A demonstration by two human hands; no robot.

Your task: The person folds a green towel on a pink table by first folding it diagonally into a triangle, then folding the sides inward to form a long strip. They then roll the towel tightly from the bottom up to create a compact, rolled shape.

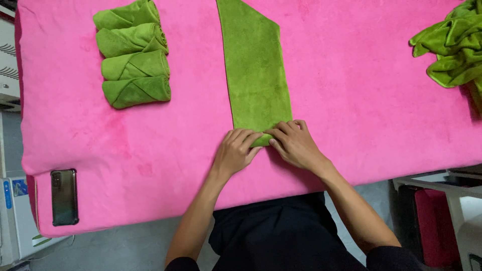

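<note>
Both hands are down at the near end of the long folded green microfibre towel [256,70], which lies lengthwise mid-counter on the pink fleece-covered counter [351,90]. Left hand [235,152] and right hand [296,145] each have their grip closed on the towel's rolled-up end. Four rolled green towels [133,54] sit far left, a loose green towel pile [454,45] far right, and a black smartphone [64,196] at the near-left corner.
</note>
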